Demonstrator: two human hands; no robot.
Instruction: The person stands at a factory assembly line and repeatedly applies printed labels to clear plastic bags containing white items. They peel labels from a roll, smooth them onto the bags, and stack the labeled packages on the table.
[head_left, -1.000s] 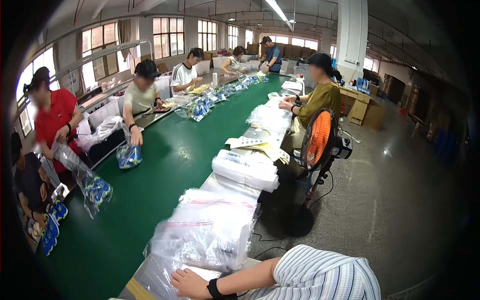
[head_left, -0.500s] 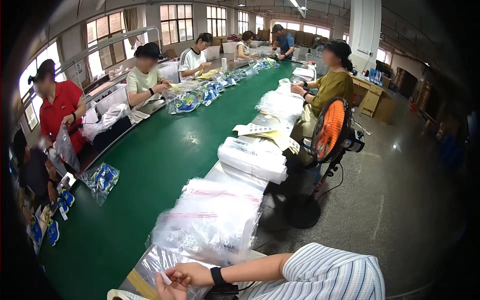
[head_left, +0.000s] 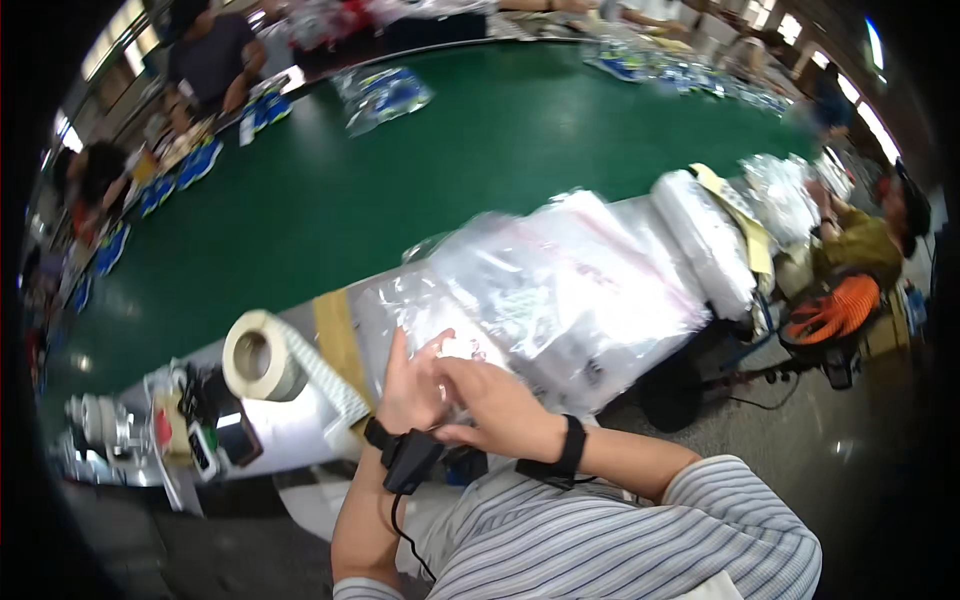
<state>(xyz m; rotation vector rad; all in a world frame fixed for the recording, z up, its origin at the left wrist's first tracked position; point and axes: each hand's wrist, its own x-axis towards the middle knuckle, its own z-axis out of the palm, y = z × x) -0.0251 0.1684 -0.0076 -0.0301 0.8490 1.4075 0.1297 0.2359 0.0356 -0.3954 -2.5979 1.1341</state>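
From the head camera we look down on our two hands meeting at the near edge of a long green tabletop. Our left hand is raised with its fingers held straight and close together, pressed against a clear plastic bag that lies at the near end of a loose pile of clear plastic bags. Our right hand comes in from the right and overlaps the left, its fingers curled in a narrow pinch at the bag's lower edge; whether they actually grip the film we cannot tell, since the picture is blurred there. Each wrist carries a black band, and a thin cable hangs from the left one. Just left of our hands a roll of white labels stands on the tabletop's pale front strip, its strip of labels trailing toward our left wrist. Further left sits a cluster of small tools and devices, too blurred to name. Beyond the pile, to the right, lies a stack of white packets. An orange fan stands on the floor at the right, beside a seated person in an olive top. Blue-and-clear packets lie on the far side of the tabletop, where other people are at work.
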